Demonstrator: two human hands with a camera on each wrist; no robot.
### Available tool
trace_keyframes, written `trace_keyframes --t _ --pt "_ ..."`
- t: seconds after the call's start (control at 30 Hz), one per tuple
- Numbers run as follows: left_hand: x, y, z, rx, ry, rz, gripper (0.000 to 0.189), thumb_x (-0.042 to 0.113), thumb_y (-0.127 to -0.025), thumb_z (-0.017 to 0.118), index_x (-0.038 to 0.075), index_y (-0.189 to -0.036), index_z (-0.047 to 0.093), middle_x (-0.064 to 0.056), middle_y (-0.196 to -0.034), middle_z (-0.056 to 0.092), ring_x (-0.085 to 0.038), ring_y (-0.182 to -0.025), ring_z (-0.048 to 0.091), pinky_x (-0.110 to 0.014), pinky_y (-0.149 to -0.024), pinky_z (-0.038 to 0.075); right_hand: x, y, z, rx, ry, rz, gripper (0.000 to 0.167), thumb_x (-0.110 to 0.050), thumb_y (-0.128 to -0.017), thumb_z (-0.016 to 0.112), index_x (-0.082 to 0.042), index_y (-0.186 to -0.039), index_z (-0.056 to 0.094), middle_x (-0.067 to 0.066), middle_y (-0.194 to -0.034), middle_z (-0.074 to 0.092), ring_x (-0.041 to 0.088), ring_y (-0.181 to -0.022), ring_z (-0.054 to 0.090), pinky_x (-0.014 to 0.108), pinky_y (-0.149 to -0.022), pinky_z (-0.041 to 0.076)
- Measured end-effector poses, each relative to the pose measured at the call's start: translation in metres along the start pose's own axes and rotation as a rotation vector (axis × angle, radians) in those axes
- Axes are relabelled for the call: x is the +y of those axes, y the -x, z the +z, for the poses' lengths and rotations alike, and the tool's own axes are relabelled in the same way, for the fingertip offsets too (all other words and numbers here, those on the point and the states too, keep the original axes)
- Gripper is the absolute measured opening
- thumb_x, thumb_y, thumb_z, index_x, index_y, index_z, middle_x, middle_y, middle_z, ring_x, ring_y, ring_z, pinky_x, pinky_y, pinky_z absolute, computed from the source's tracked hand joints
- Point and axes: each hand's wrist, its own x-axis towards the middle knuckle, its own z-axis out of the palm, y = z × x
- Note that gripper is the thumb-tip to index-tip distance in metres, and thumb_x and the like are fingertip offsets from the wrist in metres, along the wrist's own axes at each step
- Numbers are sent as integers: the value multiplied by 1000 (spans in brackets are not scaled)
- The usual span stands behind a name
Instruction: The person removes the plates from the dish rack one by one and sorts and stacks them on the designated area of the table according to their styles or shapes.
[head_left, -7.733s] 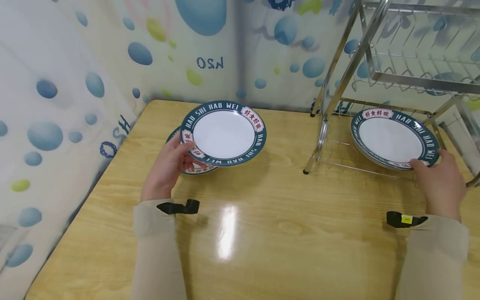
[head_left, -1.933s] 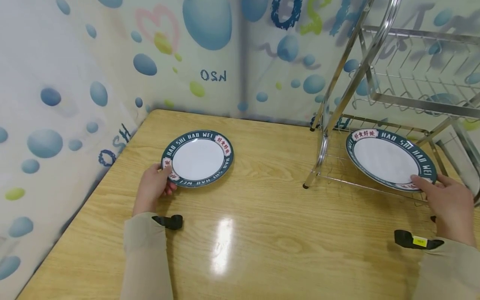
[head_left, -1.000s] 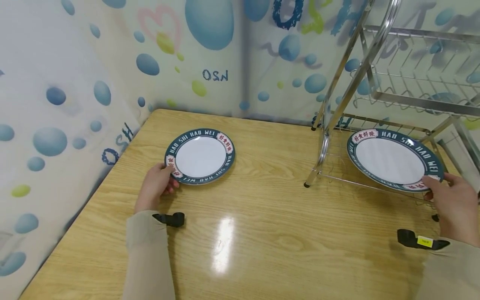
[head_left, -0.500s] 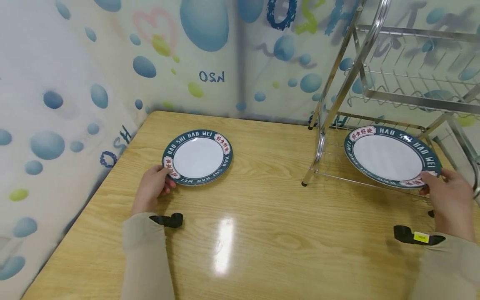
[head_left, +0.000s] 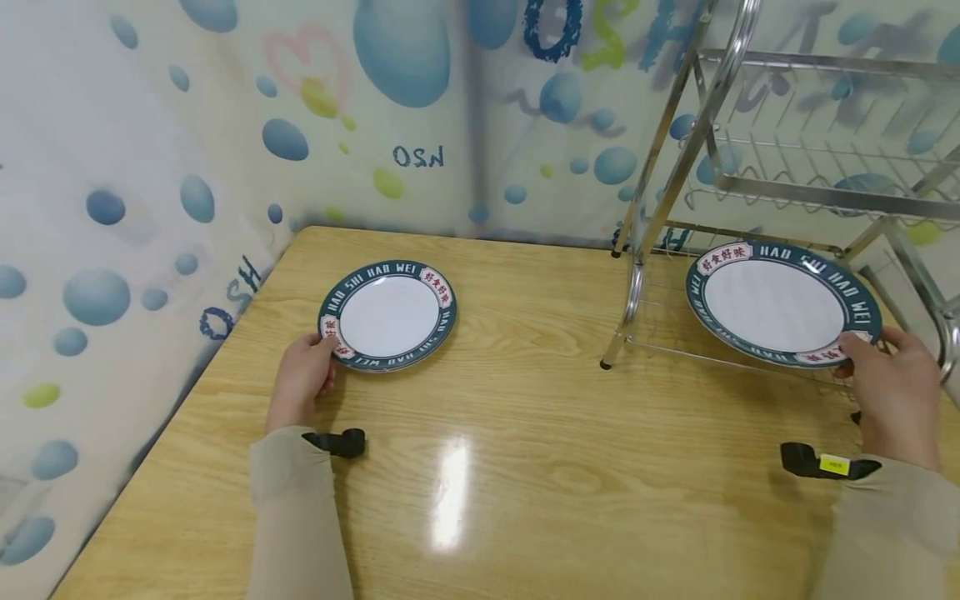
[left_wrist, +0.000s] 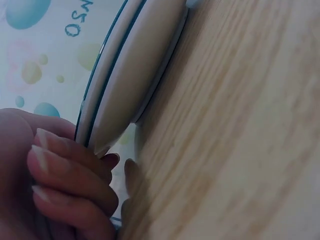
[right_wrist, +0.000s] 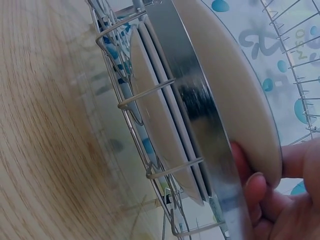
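My left hand (head_left: pixel 303 375) pinches the left rim of a white plate (head_left: pixel 387 317) with a dark green lettered border, thumb on top and fingers curled beneath. In the left wrist view two plate rims (left_wrist: pixel 102 75) lie one on the other, close over the wooden table. At the right, my right hand (head_left: pixel 900 383) pinches the near right rim of a matching plate (head_left: pixel 776 304), tilted over the rack's bottom tier. The right wrist view shows this plate's underside (right_wrist: pixel 235 75) above the metal rail, apart from several stacked plates (right_wrist: pixel 157 120) in the wire basket.
A metal dish rack (head_left: pixel 630 304) with wire tiers stands at the right; its upper tier (head_left: pixel 825 193) hangs over the held plate. The wooden table (head_left: pixel 525 450) runs between the hands. A wall covering (head_left: pixel 480 108) with blue dots borders the back and left.
Since the earliest frame, my left hand has lowered its plate onto the one on the table, and my right hand has raised a plate off the rack's stack. Lately both hands barely move.
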Motion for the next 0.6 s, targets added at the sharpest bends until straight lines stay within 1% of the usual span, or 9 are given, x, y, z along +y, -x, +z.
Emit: trace_keyframes --t 0.07,0.17,0.23,0.3,0.4,0.47,0.6 --pt "1 1 0 -6 -12 -3 43 36 -95 32 5 -123 36 -2 -65 43 -15 -51 42 -29 -48 38 -1 0 1 4 -10 -10 61 -35 -91 44 -20 -143 15 -7 -95 43 7 -67 47 24 -58 37" --pt "1 1 -1 12 -6 -6 51 40 -94 32 7 -133 31 -1 -64 43 -14 -49 42 -29 -48 38 -1 0 1 7 -54 -21 60 -33 -91 45 -19 -143 18 -8 -95 44 5 -67 48 19 -56 38" --pt "1 0 -1 54 7 -6 56 43 -93 31 10 -138 27 -1 -65 43 -13 -48 42 -29 -47 38 -1 0 1 4 -123 -19 59 -32 -91 47 -19 -142 20 -9 -95 44 5 -66 48 16 -55 39" --pt "2 0 -1 110 31 2 58 45 -93 31 14 -141 24 -2 -70 44 -12 -48 43 -29 -47 39 -1 -1 0 -1 -187 -17 59 -30 -90 49 -19 -142 22 -9 -94 45 5 -65 48 14 -54 39" --pt "3 1 -2 176 50 17 57 47 -92 30 18 -141 26 -3 -74 44 -12 -48 43 -29 -47 39 0 -3 -1 -7 -253 -15 59 -29 -90 51 -18 -141 24 -10 -92 46 4 -62 49 14 -53 39" --pt "5 3 -2 188 55 34 56 47 -92 31 19 -141 27 -2 -71 45 -12 -47 43 -29 -47 39 0 -3 -2 -11 -260 -17 60 -29 -89 51 -18 -141 24 -9 -92 46 5 -62 49 14 -53 39" --pt "8 4 -1 175 60 74 56 46 -92 34 18 -140 27 2 -58 44 -12 -44 43 -28 -45 38 0 -3 -3 -11 -240 -23 60 -30 -90 50 -20 -141 22 -10 -95 44 6 -68 48 12 -56 38"
